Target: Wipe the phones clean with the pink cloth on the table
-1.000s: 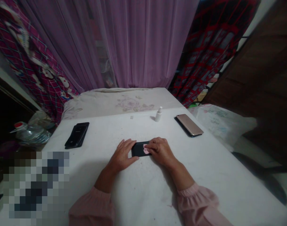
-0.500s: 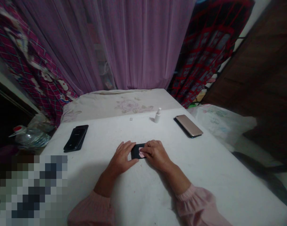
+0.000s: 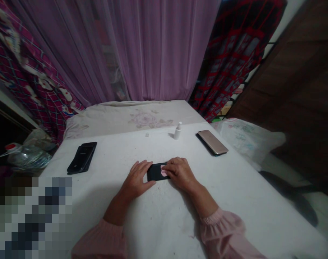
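Pink gathered cuffs on the left sleeve [image 3: 100, 241] and the right sleeve [image 3: 223, 230] lay at the bottom of the frame, with the forearms reaching in over a white table cover [image 3: 164, 223]. At lower centre, a small black phone [image 3: 154, 172] lay flat on the cover between the two hands. The left hand [image 3: 138, 178] sat open at the phone's left end, its fingers spread and their tips at or just over the edge. The right hand [image 3: 180, 173] came in from the other side, its fingers lying across the right end beside a pink patch [image 3: 164, 172]. The hands stayed apart, neither one clamped around the phone, though I could not tell whether the right fingers pinched the patch. The step in hand looked like steadying the phone while working at that patch, and the next move seemed to call for careful fingertip control there. Farther up, a black phone in a case [image 3: 81, 157] lay at left, a gold phone [image 3: 212, 142] at right, and a small white spray bottle [image 3: 177, 131] stood near the far edge beside a tiny white square [image 3: 147, 135]. Beyond them lay a floral pillow [image 3: 131, 117], backed by a purple curtain [image 3: 158, 46].
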`<state>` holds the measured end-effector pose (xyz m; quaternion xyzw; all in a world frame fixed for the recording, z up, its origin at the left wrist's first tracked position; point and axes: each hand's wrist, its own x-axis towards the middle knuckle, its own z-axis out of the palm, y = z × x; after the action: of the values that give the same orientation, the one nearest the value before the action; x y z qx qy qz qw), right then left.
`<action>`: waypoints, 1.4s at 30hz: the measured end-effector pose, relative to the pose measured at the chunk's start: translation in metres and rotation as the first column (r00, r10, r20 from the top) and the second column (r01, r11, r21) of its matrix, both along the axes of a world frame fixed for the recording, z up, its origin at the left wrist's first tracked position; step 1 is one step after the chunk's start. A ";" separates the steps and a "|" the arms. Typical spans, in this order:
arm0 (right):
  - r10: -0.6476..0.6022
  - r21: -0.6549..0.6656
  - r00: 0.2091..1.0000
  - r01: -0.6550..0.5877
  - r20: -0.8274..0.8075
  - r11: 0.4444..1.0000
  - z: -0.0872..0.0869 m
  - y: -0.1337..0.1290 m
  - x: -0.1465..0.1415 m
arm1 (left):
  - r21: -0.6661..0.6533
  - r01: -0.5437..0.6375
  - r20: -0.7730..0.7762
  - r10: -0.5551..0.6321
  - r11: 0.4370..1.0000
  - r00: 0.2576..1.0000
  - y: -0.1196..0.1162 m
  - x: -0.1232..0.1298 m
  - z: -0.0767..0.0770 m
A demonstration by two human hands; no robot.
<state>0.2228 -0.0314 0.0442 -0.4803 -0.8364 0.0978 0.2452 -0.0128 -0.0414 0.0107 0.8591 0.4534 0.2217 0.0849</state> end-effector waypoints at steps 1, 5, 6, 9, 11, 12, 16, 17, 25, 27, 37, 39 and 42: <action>0.029 0.001 1.000 -0.029 -0.001 1.000 0.001 -0.001 -0.008 | 0.001 -0.001 -0.005 0.001 1.000 1.000 0.000 0.000 0.000; 0.081 -0.005 0.997 -0.081 -0.019 0.997 0.003 -0.002 -0.024 | -0.004 -0.007 -0.018 0.007 1.000 1.000 0.000 0.001 0.000; 0.075 -0.008 0.997 -0.075 -0.024 0.997 0.003 -0.002 -0.022 | -0.005 -0.005 -0.017 0.005 1.000 1.000 0.000 0.000 0.000; 0.019 -0.011 0.999 -0.019 -0.028 1.000 0.001 0.000 -0.002 | -0.009 -0.002 -0.010 0.002 1.000 1.000 0.000 0.000 0.002; -0.030 -0.017 0.999 0.029 -0.014 0.999 -0.001 0.001 0.015 | -0.014 -0.002 -0.008 0.002 1.000 1.000 0.000 -0.001 0.002; -0.061 -0.018 0.998 0.060 -0.008 0.998 -0.002 0.002 0.021 | -0.016 -0.004 -0.006 0.004 1.000 1.000 0.000 -0.001 0.002; -0.089 -0.012 0.996 0.089 -0.014 0.996 -0.002 0.003 0.026 | -0.013 -0.016 0.013 0.016 1.000 1.000 0.000 0.000 0.000; -0.073 -0.005 0.997 0.073 -0.017 0.997 -0.002 0.003 0.021 | -0.011 -0.018 0.017 0.018 1.000 1.000 0.000 0.000 -0.001; 0.071 0.023 0.997 -0.071 -0.016 0.997 0.000 -0.001 -0.014 | -0.020 -0.014 0.002 0.014 1.000 1.000 0.000 0.001 0.001; 0.034 0.017 0.999 -0.033 -0.003 0.999 -0.002 0.000 -0.001 | -0.032 -0.015 -0.007 0.015 0.999 1.000 0.000 0.000 0.002; -0.187 -0.008 0.982 0.187 -0.017 0.982 -0.004 0.007 0.021 | -0.013 -0.024 0.011 0.024 1.000 1.000 -0.001 0.001 0.002; -0.226 -0.006 0.974 0.226 -0.005 0.974 -0.003 0.009 0.011 | -0.006 -0.022 0.009 0.022 1.000 1.000 -0.002 0.002 0.001; -0.221 -0.013 0.975 0.221 0.005 0.975 -0.001 0.010 0.004 | -0.004 -0.023 0.009 0.023 1.000 1.000 -0.002 0.002 0.001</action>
<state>0.2266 -0.0215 0.0428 -0.5719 -0.7777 0.0746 0.2499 -0.0107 -0.0432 0.0116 0.8527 0.4633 0.2255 0.0859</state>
